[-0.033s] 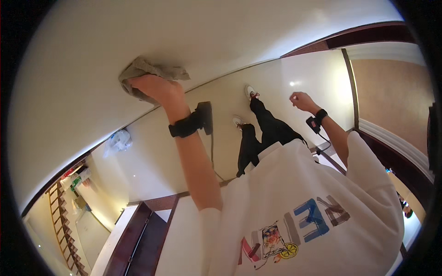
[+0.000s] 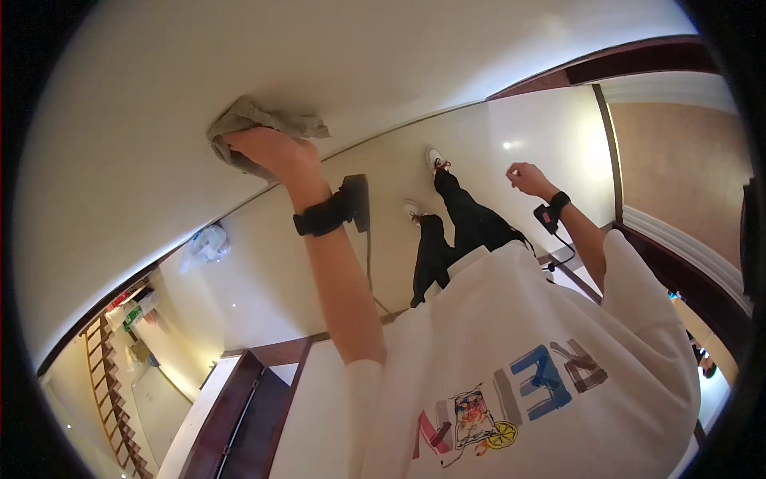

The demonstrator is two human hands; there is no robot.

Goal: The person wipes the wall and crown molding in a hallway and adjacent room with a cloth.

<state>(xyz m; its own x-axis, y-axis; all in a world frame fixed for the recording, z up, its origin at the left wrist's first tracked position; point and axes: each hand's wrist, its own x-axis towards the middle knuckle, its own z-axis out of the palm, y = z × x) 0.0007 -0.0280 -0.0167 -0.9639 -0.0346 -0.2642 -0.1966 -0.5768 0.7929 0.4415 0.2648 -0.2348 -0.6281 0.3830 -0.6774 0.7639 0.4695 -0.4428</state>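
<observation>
A crumpled grey-beige cloth [image 2: 259, 128] is pressed flat against the pale wall, upper left of the frame.

Left hand [image 2: 271, 152] raised, fingers curled; right hand [image 2: 525, 177] loosely fisted

We have one view only, from the head camera, and we look steeply down our own front past the white shirt [image 2: 527, 375] to the shoes on the pale floor [image 2: 511, 128]. The fisheye bends the cream wall [image 2: 144, 120] and dark door frame [image 2: 638, 60] toward the rim. Our forearms sit close to the lens; the floor lies well below.
</observation>
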